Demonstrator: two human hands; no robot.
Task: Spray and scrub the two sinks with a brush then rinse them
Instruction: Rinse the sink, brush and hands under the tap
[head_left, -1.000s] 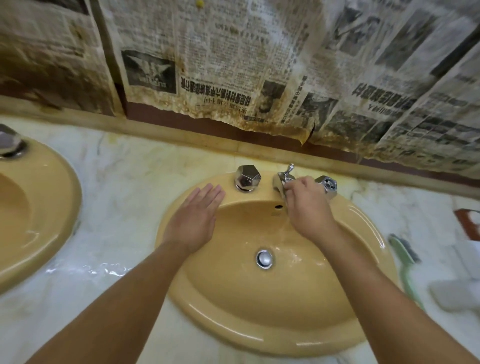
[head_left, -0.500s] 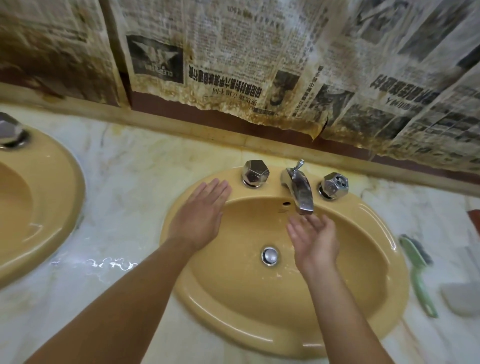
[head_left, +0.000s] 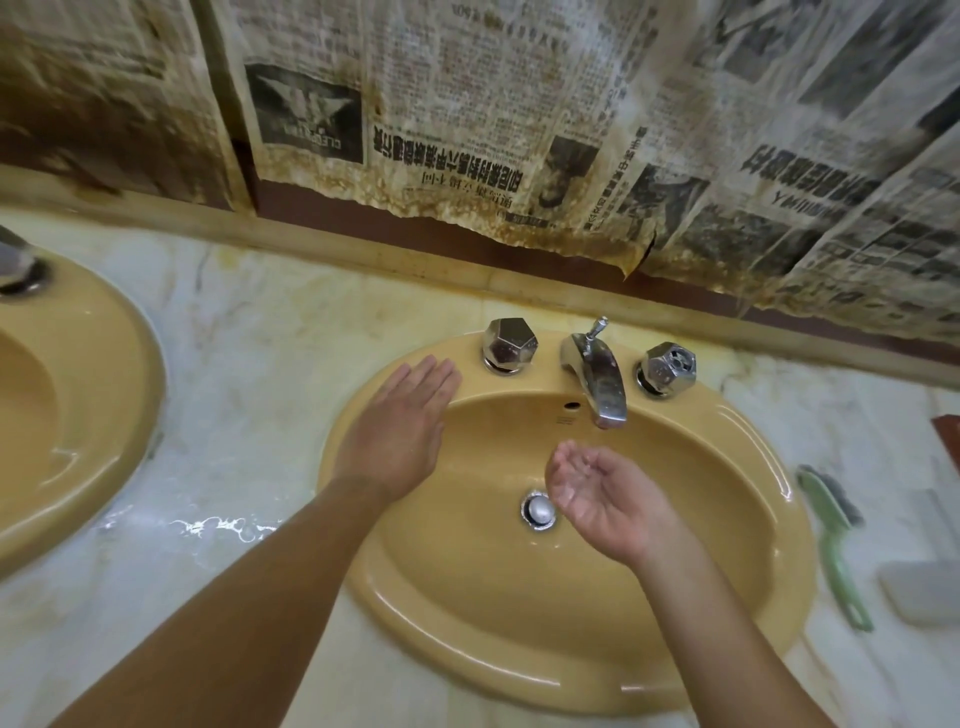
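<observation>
The right hand (head_left: 602, 491) is turned palm up over the bowl, its fingers (head_left: 563, 465) loosely curled into a shallow cup and lying close together, holding nothing. It hovers just below the mouth of the chrome spout (head_left: 597, 379), which sits at twelve o'clock on the rim; I cannot tell whether water is running into the palm. The round chrome drain stopper (head_left: 538, 511) lies just beside that hand, at its nine o'clock.

The left hand (head_left: 400, 431) lies palm down on the rim at about ten o'clock of the bowl, fingers (head_left: 434, 376) straight and pressed together, pointing toward the left faceted chrome tap knob (head_left: 510, 345); the fingertips stop just short of it. The matching right faceted chrome knob (head_left: 667, 370) stands on the far side of the spout, at one o'clock.

Both hands are at the mustard-yellow oval ceramic sink (head_left: 769, 467), set into a pale veined marble counter (head_left: 249, 389). The second mustard-yellow sink (head_left: 93, 415) is well apart at nine o'clock, cut off by the frame's edge. A puddle glints on the counter between them.

The light green plastic scrub brush (head_left: 834, 540) lies on the counter at three o'clock, just beside the sink's rim, handle toward me. Near it sits a pale grey blurred block (head_left: 922, 592); I cannot tell what it is.

Stained, yellowed newspaper sheets (head_left: 467, 119) cover the wall behind.
</observation>
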